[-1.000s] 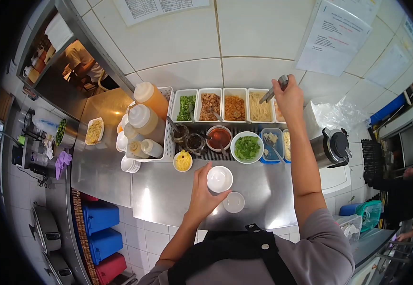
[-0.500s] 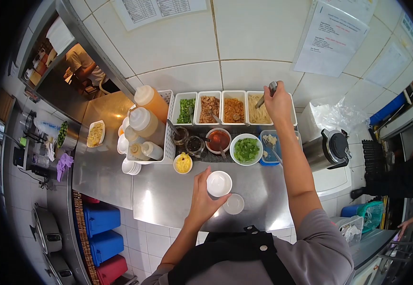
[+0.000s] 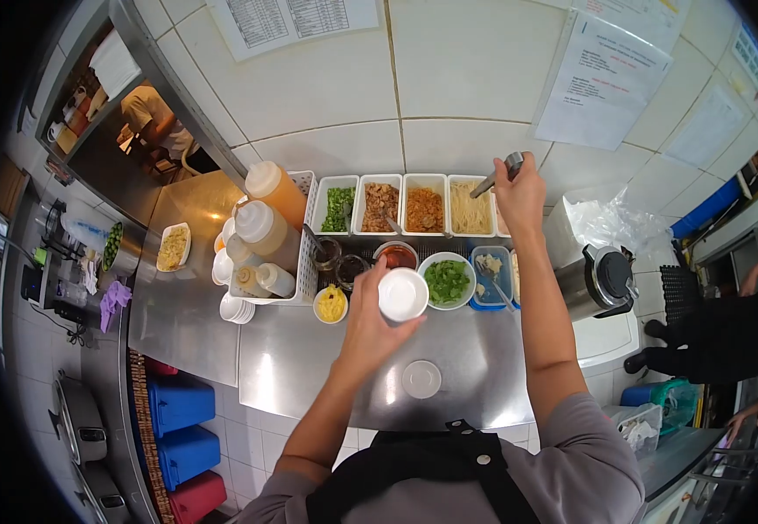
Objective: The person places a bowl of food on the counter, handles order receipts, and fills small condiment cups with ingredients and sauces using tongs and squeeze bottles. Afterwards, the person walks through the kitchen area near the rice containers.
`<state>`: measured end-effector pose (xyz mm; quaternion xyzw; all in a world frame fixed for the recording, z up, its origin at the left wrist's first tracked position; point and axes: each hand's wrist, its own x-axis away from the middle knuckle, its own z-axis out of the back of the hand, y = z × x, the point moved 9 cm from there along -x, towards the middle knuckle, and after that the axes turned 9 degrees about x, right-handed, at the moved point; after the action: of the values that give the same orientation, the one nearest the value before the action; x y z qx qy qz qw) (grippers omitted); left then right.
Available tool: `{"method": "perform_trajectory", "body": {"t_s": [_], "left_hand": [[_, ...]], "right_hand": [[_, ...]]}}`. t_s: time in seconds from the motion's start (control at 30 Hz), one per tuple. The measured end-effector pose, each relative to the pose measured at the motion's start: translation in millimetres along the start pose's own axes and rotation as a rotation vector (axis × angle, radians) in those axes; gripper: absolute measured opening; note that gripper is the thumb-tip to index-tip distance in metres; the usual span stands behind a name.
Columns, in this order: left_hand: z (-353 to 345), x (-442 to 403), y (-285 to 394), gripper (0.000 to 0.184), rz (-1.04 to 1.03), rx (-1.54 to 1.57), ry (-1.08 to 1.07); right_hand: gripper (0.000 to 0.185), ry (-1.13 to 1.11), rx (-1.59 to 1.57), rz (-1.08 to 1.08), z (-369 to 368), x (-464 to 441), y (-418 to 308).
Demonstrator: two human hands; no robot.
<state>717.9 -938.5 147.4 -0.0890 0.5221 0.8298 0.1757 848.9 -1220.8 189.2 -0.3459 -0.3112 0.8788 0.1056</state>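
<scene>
A small white bowl (image 3: 403, 294) is in my left hand (image 3: 370, 323), held by its side above the counter, close to the bowl of green leaves (image 3: 447, 281). My right hand (image 3: 520, 194) grips a metal utensil (image 3: 495, 179), whose lower end points down at the tray of pale shredded food (image 3: 470, 209). Below the bowl, a small white dish (image 3: 421, 379) lies on the steel counter (image 3: 309, 367). Trays of chopped greens (image 3: 339, 208), brown pieces (image 3: 381, 206) and orange mince (image 3: 425, 208) stand in the back row.
Squeeze bottles (image 3: 265, 223) fill a white basket at the left. A yellow-filled bowl (image 3: 332, 305), a red sauce bowl (image 3: 397, 255) and a blue container (image 3: 493, 275) stand near my hands. At the right are a steel jug (image 3: 584, 284) and another person (image 3: 728, 341).
My left hand has lifted the white bowl up and away from the small dish, toward the sauce bowl. My right hand stays near the pale shredded food, slightly shifted. The person at the right has moved.
</scene>
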Motion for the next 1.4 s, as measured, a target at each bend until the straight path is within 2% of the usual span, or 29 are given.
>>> {"method": "perform_trajectory", "body": {"t_s": [0.1,0.2,0.3,0.33,0.4,0.53,0.63,0.77,0.97,1.07,1.1,1.17,1.2,1.27,1.33,1.4], "left_hand": [[-5,-31,4,0.103,-0.017,0.013,-0.004],[-15,-60,2,0.104,-0.039,0.004,-0.009],[-30,-88,5,0.108,-0.137,-0.046,-0.035],[-33,-95,6,0.108,-0.134,-0.043,-0.031],[-43,-108,6,0.110,-0.108,-0.154,-0.062],[-59,-122,11,0.115,-0.163,-0.142,-0.071],[-61,-122,27,0.117,-0.156,-0.030,-0.072],[-57,-115,33,0.117,-0.134,0.007,-0.073],[-46,-102,36,0.116,-0.147,0.079,-0.048],[-38,-94,43,0.115,-0.153,0.104,-0.031],[-33,-90,41,0.115,-0.129,0.133,-0.028],[-18,-77,39,0.115,-0.099,0.158,-0.014],[-6,-65,35,0.115,-0.050,0.131,-0.001],[17,-33,16,0.114,0.025,0.112,0.045],[44,9,1,0.113,0.086,0.051,0.099],[70,52,-18,0.111,0.199,0.056,0.200]], "right_hand": [[0.028,0.010,-0.066,-0.053,9,-4,7],[0.027,0.040,0.009,0.027,13,-3,2],[0.025,-0.003,-0.070,-0.026,17,-9,3],[0.025,-0.007,-0.068,-0.022,23,-11,-3],[0.026,0.019,-0.283,-0.051,45,-16,-23],[0.026,0.034,-0.322,0.031,70,-14,-62],[0.026,-0.084,-0.276,0.087,60,4,-86],[0.027,-0.203,-0.120,0.196,48,26,-98],[0.026,-0.165,-0.214,0.176,69,28,-107],[0.026,-0.239,-0.226,0.185,60,37,-109],[0.026,-0.250,-0.227,0.193,62,38,-112],[0.025,-0.129,-0.383,0.121,81,31,-108],[0.025,-0.136,-0.387,0.124,81,27,-105],[0.025,-0.013,-0.432,0.047,90,11,-88],[0.026,-0.049,-0.337,-0.003,66,3,-62],[0.028,-0.100,-0.103,-0.013,30,3,-34]]}}
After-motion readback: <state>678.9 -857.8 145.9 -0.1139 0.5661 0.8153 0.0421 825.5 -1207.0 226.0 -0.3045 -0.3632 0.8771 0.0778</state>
